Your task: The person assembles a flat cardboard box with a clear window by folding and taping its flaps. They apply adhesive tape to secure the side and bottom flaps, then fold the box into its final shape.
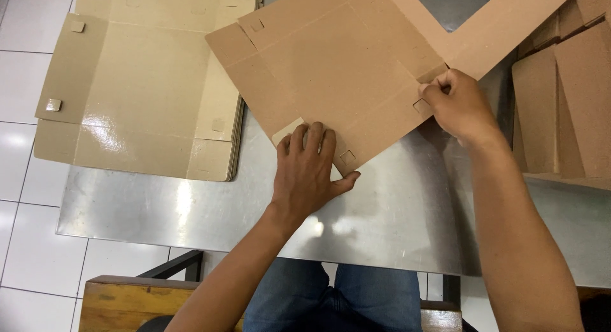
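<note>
From the head view, a flat brown cardboard box blank [344, 65] lies skewed on the steel table [191, 205], its near corner pointing at the person. The left hand [309, 173] rests palm-down on that corner, fingers together and flat, thumb out to the side, pinning the sheet. The right hand [458, 106] pinches a small side flap [433, 74] at the blank's right edge, fingertips curled over it. To fold cleanly, I'd judge the pressing hand should hold just beside the score line while the flap turns along the crease, not across it. To the left, a stack of paler glossy blanks [140, 84] lies overhanging the table's edge. At far right, more brown cardboard pieces [566, 103] stand bunched together. No labels or signs show.
</note>
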